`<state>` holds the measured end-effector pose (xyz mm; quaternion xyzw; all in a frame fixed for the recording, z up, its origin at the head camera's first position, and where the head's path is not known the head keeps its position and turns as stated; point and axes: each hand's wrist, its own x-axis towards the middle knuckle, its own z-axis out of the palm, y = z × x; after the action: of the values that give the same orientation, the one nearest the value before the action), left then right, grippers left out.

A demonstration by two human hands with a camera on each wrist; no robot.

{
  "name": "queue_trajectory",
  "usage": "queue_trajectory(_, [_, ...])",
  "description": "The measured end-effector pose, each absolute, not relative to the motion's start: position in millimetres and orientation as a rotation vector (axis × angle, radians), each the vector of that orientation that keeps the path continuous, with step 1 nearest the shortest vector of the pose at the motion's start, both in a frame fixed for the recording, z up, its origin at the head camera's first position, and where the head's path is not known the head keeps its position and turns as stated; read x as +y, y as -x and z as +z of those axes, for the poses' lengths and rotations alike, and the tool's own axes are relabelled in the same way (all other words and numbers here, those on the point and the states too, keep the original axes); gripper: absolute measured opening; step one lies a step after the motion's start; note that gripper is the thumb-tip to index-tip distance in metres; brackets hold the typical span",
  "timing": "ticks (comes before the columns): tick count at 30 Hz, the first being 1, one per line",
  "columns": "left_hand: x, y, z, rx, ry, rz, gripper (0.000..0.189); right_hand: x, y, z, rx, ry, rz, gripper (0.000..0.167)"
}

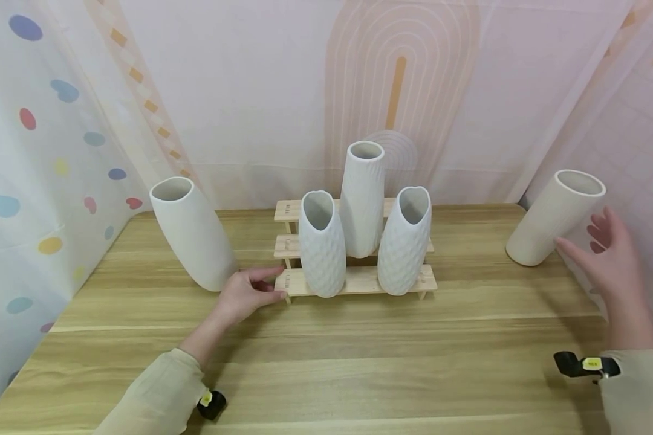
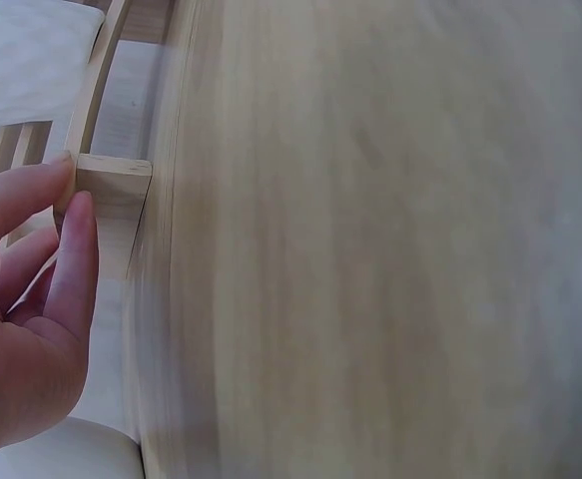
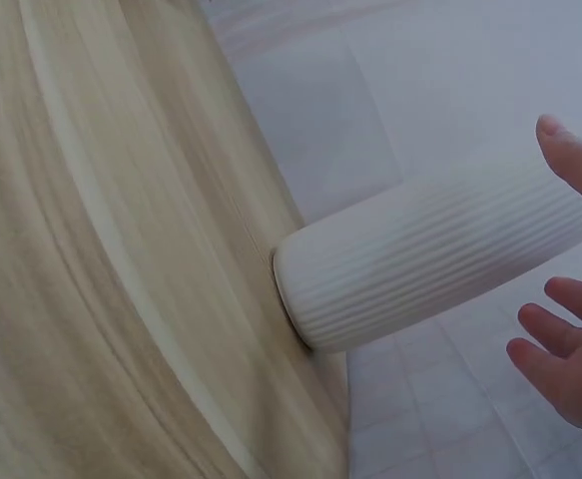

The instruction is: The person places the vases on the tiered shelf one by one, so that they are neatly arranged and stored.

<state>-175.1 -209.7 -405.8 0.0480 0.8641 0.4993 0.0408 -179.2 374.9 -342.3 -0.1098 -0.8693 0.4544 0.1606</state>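
Note:
A stepped wooden stand [image 1: 361, 280] is in the middle of the table, and my left hand [image 1: 246, 296] pinches the left end of its lowest board between thumb and fingers. The left wrist view shows those fingertips [image 2: 76, 215] on the board's end. Two dimpled white vases [image 1: 323, 254] [image 1: 405, 251] stand on the front of the stand, with a taller white vase [image 1: 362, 199] behind and between them. At the far right is a ribbed white vase [image 1: 549, 220]. Beside it my right hand [image 1: 612, 260] is spread, fingers apart, holding nothing.
A smooth white vase [image 1: 196, 235] stands left of the stand, just behind my left hand. The wooden table [image 1: 359, 362] reaches back to a patterned curtain [image 1: 239, 90]. Black wrist cameras [image 1: 212, 405] are strapped at both sleeves.

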Motion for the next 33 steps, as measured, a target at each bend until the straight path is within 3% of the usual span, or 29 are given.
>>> queue_trajectory(16, [-211,174,-406,2.674,-0.144,1.491,0.053,376,219,-344,-2.386,0.235,1.421,0.073])
queue_trajectory(25, [-210,173,-404,2.678,-0.146,1.475,0.055,371,220,-347,-2.335,0.355,1.454,0.075])
queue_trajectory(30, [-210,174,-404,2.678,-0.14,1.476,0.054,365,215,-348,-2.359,0.33,1.406,0.065])
queue_trajectory(33, [-210,174,-405,2.678,-0.136,1.478,0.054,358,212,-347,-2.379,0.286,1.412,0.068])
